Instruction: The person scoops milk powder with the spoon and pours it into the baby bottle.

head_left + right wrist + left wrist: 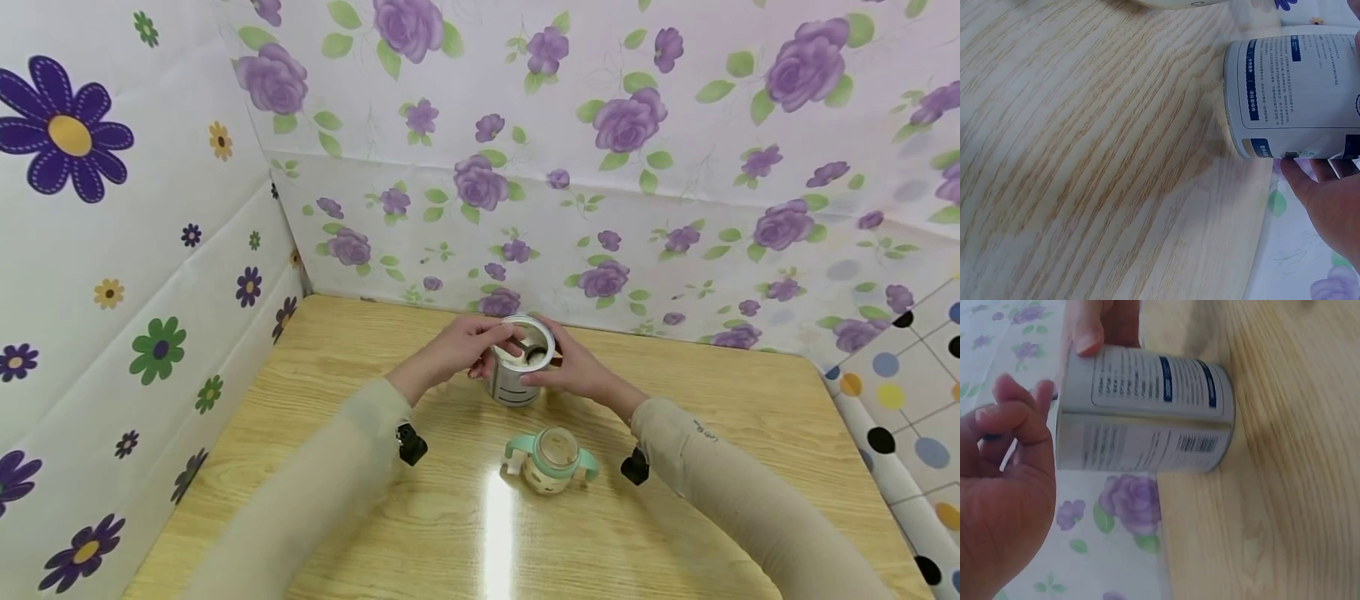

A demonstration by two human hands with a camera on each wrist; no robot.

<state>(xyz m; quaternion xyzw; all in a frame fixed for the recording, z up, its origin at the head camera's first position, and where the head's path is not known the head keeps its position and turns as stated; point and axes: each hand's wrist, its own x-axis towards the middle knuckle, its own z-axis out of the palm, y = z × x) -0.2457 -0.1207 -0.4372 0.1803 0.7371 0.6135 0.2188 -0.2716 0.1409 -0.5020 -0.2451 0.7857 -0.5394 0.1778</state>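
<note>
On the counter (pixel 315 467), the right hand (pixel 573 371) grips an open tin (pixel 517 367) while the left hand (pixel 457 350) pinches a scoop (pixel 528 350) inside it, seemingly mid-scoop; lifting it level toward the baby cup (pixel 551 458) looks next.

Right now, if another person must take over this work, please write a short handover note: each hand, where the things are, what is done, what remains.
Left hand: its fingers hold a dark-handled scoop reaching into the open silver cylindrical tin.
Right hand: grips the tin's side, steadying it upright on the light wooden table.
Small clear bottle with mint-green handles: in front of the tin, open, untouched.
Done: both lids off, scoop in tin.
Left: probably moving powder to the bottle; its fill level cannot be judged.
</note>
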